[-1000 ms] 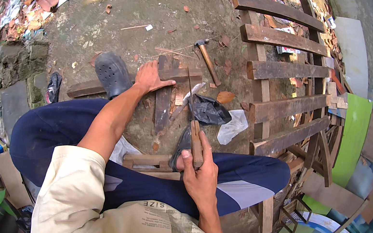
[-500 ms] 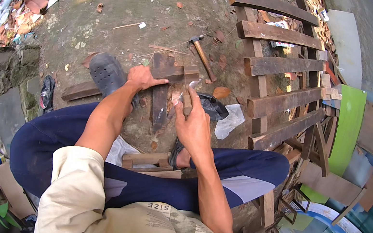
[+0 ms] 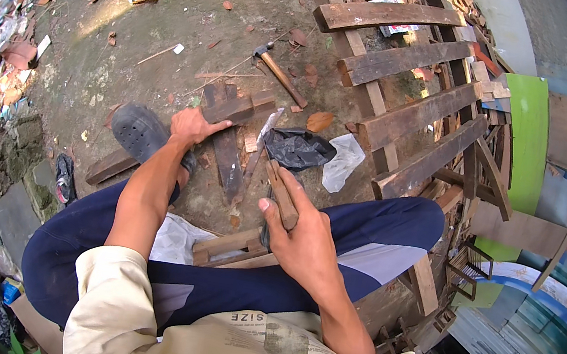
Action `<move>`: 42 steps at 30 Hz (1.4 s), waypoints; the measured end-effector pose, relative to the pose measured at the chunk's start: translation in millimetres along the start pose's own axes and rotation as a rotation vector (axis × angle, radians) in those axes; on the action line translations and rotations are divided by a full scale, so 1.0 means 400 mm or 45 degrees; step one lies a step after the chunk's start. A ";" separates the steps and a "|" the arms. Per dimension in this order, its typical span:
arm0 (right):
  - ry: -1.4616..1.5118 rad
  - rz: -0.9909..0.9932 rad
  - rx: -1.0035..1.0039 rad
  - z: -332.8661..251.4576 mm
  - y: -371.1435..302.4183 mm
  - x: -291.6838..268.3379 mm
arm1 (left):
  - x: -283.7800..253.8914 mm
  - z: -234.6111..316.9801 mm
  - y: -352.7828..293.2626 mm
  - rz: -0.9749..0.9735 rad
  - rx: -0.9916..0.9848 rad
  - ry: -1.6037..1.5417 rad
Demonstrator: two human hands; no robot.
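Dark batten [image 3: 237, 110] lies low over the ground, crossing a dark board [image 3: 226, 164], and appears to run on beneath the shoe [image 3: 146, 131]. The left hand [image 3: 191, 126] presses on it, thumb stretched along the wood — whether the fingers curl around it, I cannot tell. The right hand [image 3: 304, 245] grips a wooden-handled tool [image 3: 282, 195], apart from the batten (its blade is hard to make out). Working well likely means steady weight from palm and shoe, thumb well back from the blade's line. Black plastic [image 3: 299, 150] sits just beside that line, the hammer [image 3: 282, 77] beyond, the slatted frame [image 3: 416, 113] farther right — short, straight strokes should suit best.
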State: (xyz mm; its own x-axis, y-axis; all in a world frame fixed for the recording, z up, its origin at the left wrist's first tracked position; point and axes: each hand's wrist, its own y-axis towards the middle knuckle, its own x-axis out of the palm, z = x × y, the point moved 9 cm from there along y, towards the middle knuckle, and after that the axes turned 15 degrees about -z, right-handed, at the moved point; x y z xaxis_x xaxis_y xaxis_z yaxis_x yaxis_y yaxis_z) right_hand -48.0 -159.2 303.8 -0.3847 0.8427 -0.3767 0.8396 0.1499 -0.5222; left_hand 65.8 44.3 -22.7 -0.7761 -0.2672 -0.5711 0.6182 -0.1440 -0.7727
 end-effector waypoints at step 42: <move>-0.121 0.010 0.159 0.124 0.293 0.021 | 0.004 0.037 0.002 -0.012 0.048 -0.030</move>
State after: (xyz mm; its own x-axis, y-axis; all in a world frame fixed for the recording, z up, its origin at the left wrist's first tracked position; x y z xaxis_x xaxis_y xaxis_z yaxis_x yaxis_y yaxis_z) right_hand 28.2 -160.1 201.6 -0.4178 0.7900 -0.4487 0.7907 0.0729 -0.6079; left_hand 67.0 29.9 -20.1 -0.7792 -0.2877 -0.5568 0.6154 -0.1823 -0.7669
